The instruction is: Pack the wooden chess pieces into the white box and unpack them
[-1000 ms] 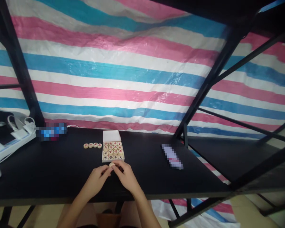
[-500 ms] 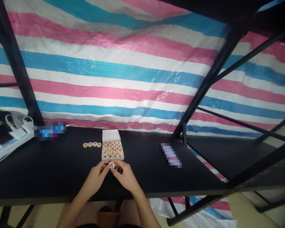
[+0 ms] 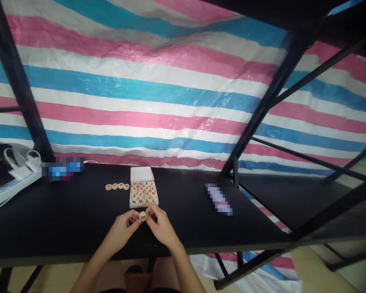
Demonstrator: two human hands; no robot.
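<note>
A round pale wooden game piece (image 3: 142, 215) with a red character is pinched between my left hand (image 3: 122, 231) and my right hand (image 3: 161, 227), just above the black table (image 3: 67, 224). Both hands have their fingers curled on the piece. Right behind them lies an open white box (image 3: 144, 193) filled with several similar pieces in red and black, its lid (image 3: 142, 174) lying at the far side. A short row of several more pieces (image 3: 117, 186) lies to the left of the box.
A blurred flat object (image 3: 218, 199) lies on the table to the right. White chargers and cables (image 3: 15, 171) and a blurred blue item (image 3: 62, 169) sit at the far left. Black metal frame bars (image 3: 262, 110) rise at both sides before a striped tarp.
The piece has turned in my fingers so its red-marked face now shows, and my hands have drawn slightly toward me.
</note>
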